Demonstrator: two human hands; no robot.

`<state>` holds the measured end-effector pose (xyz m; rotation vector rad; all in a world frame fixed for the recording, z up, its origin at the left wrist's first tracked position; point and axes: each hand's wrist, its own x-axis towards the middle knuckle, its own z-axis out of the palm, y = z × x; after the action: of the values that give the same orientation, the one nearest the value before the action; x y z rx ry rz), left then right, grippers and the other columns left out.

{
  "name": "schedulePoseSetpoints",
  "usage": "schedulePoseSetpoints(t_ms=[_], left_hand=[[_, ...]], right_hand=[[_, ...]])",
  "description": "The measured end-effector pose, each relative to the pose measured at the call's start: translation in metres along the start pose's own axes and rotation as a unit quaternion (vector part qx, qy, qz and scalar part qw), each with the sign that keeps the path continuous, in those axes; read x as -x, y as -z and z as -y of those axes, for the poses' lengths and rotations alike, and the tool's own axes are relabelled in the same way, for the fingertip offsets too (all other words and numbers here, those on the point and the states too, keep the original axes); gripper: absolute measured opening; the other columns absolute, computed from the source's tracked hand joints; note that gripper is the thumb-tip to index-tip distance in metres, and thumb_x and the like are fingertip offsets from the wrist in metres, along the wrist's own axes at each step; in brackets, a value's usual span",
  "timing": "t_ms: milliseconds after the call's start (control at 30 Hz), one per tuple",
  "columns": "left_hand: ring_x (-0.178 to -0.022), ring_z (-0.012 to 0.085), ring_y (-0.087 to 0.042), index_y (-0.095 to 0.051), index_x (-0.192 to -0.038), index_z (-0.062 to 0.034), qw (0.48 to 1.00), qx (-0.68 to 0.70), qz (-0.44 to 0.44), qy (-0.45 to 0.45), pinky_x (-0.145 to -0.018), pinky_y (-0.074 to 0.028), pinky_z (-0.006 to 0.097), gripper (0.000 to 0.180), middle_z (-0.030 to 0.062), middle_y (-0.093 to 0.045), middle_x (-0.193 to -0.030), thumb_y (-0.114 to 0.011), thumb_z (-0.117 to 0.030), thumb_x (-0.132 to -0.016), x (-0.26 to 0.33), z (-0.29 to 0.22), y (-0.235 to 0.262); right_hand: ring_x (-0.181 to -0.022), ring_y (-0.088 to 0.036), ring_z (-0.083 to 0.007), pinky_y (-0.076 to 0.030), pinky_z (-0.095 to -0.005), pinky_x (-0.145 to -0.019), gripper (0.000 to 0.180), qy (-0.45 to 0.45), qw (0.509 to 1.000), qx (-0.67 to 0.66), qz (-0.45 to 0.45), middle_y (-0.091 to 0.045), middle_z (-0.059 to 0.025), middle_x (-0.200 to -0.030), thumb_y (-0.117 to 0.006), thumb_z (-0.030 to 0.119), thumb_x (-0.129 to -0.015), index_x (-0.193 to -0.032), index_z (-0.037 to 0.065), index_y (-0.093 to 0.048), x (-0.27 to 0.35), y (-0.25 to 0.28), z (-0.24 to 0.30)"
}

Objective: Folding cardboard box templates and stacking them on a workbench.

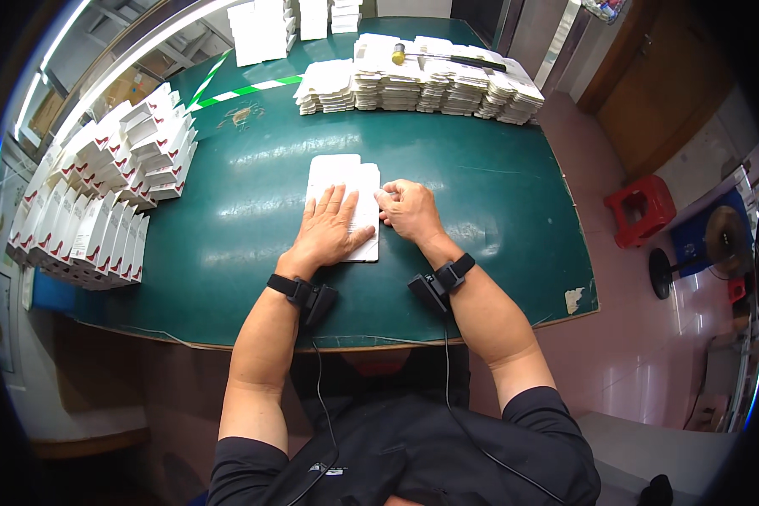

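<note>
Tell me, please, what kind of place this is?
Probably a small packaging workshop: a green worktable carries stacks of flat white carton blanks and rows of folded boxes, while the left hand and right hand press one flat carton.

Matt white card blank point(343, 181), glossy green tabletop point(481, 211)

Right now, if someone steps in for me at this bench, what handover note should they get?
Left hand: flat, palm down, pressing the white flat carton blank onto the green table.
Right hand: fingers curled at the blank's right edge, touching it.
Done: folded white boxes stacked at the left of the table.
Left: unfolded blanks in stacks along the far edge, a yellow-headed mallet lying on top. The blank under the hands is still flat.
</note>
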<state>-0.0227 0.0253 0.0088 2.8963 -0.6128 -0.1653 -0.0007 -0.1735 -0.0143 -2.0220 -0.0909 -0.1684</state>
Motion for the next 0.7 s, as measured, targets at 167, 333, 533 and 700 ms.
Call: schedulePoseSetpoints(t_ms=[167, 333, 533, 700], left_hand=[[-0.157, 0.0355, -0.012, -0.027, -0.161, -0.0107, 1.000, 0.000, -0.001, 0.000, -0.125, -0.008, 0.051, 0.087, 0.0207, -0.018, -0.168, -0.047, -0.066, -0.097, 0.000, 0.000, -0.001], [-0.157, 0.0355, -0.012, -0.027, -0.161, -0.0111, 1.000, -0.004, 0.000, -0.001, -0.125, -0.008, 0.051, 0.087, 0.0207, -0.018, -0.168, -0.046, -0.067, -0.097, -0.001, 0.000, -0.001], [-0.157, 0.0354, -0.012, -0.028, -0.161, -0.0114, 1.000, -0.002, -0.005, -0.002, -0.125, -0.009, 0.051, 0.087, 0.0205, -0.018, -0.168, -0.046, -0.067, -0.097, 0.000, -0.002, 0.001], [-0.157, 0.0350, -0.013, -0.029, -0.160, -0.0113, 1.000, -0.002, -0.008, -0.002, -0.125, -0.009, 0.050, 0.086, 0.0204, -0.019, -0.168, -0.046, -0.067, -0.097, 0.000, -0.001, 0.000]], right_hand=[[-0.068, -0.072, -0.0132, -0.059, -0.0260, -0.060, 0.034, -0.033, 0.998, -0.045, 0.012, -0.075, -0.0118, -0.082, -0.071, 0.024, -0.094, -0.109, -0.007, -0.070, 0.005, 0.004, 0.009], [-0.069, -0.072, -0.0131, -0.059, -0.0261, -0.061, 0.034, -0.035, 0.998, -0.041, 0.014, -0.075, -0.0117, -0.082, -0.071, 0.024, -0.094, -0.109, -0.007, -0.070, 0.004, 0.004, 0.009], [-0.068, -0.072, -0.0129, -0.059, -0.0261, -0.061, 0.034, -0.027, 0.999, -0.021, 0.014, -0.075, -0.0117, -0.082, -0.071, 0.025, -0.094, -0.108, -0.007, -0.070, 0.002, 0.004, 0.005], [-0.068, -0.072, -0.0128, -0.059, -0.0262, -0.060, 0.034, 0.001, 1.000, 0.002, 0.001, -0.075, -0.0115, -0.082, -0.071, 0.024, -0.094, -0.108, -0.006, -0.070, 0.001, 0.000, -0.001]])
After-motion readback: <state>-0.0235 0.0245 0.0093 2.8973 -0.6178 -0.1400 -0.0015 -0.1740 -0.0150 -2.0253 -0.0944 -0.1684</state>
